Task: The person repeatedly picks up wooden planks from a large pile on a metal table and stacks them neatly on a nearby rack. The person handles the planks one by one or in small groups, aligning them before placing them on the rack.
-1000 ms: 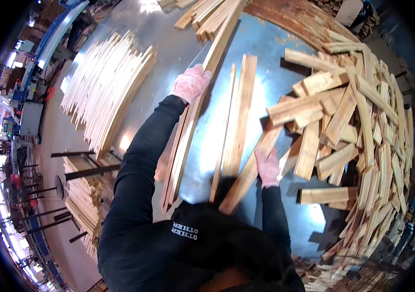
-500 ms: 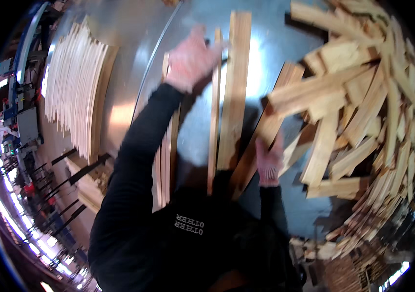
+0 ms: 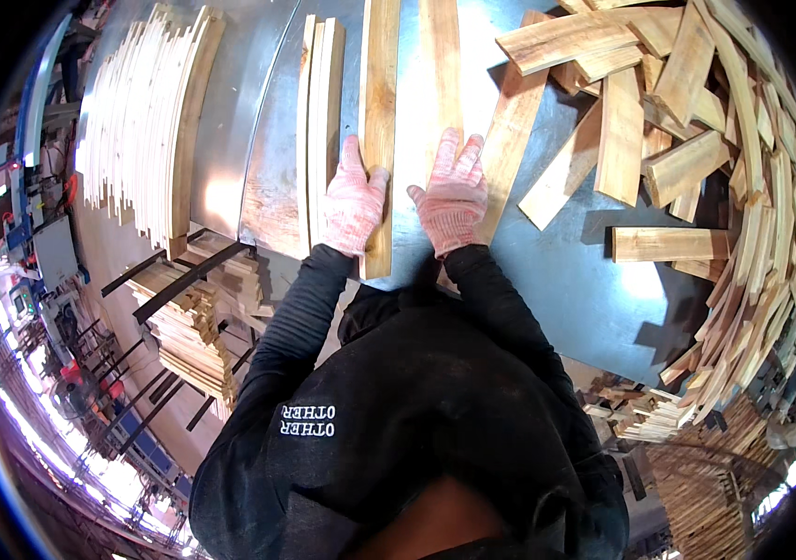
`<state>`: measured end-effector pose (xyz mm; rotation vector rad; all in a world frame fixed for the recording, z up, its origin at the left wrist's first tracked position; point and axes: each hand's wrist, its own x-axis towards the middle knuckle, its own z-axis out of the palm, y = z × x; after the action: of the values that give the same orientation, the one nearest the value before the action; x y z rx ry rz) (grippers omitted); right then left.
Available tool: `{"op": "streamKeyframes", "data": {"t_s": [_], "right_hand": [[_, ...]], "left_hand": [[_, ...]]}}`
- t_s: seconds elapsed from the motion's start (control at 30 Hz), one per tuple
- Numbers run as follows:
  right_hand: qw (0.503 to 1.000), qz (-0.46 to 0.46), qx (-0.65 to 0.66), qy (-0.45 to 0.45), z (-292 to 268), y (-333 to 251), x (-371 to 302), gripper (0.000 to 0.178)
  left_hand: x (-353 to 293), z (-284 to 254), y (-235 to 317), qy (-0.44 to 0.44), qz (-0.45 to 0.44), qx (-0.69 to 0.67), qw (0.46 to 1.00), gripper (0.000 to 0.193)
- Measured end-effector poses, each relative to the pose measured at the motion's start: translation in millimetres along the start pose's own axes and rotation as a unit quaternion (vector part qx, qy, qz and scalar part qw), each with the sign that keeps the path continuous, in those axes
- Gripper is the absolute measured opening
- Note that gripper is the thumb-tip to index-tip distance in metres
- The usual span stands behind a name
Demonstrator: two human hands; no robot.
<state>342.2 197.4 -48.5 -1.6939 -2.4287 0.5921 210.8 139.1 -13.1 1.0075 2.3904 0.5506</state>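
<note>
My left hand, in a pink-and-white knit glove, grips a long wooden board along its left edge. Its thumb rests on the board's face, and the fingers point up along the side. Beside it my right hand, gloved alike, lies open with fingers spread on a second board. This board's near end is hidden by the hand. Just right of that hand a third board slants across the metal table. To the left of my left hand, two narrow strips stand side by side.
Loose board pieces lie heaped on the metal table at the right. At the far left stands a neat row of upright strips. Below it, dark metal bars jut out beside stacked wood.
Both hands have come to rest side by side on boards; the left moved back toward me, the right left the slanted board. The narrow board between them now shows its wide face. The view has shifted.
</note>
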Motion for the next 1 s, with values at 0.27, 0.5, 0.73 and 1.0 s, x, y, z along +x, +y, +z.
{"op": "streamKeyframes", "data": {"t_s": [0.27, 0.5, 0.73, 1.0], "right_hand": [[0.74, 0.103, 0.646, -0.154, -13.2, 65.3, 16.6, 0.067], [0.878, -0.012, 0.456, -0.149, -22.7, 72.1, 4.0, 0.06], [0.944, -0.06, 0.317, -0.068, -37.9, 53.7, 26.7, 0.059], [0.744, 0.035, 0.66, -0.099, -25.9, 16.3, 94.7, 0.055]], "left_hand": [[-58.5, 14.3, 1.6, -0.002, 0.034, -0.253, 0.967, 0.064], [-60.5, 25.2, 22.4, -0.309, -0.193, -0.517, 0.774, 0.04], [-44.2, 7.0, 35.7, -0.244, -0.088, -0.391, 0.883, 0.037], [-20.1, -2.3, 29.4, -0.175, 0.223, -0.141, 0.949, 0.02]]}}
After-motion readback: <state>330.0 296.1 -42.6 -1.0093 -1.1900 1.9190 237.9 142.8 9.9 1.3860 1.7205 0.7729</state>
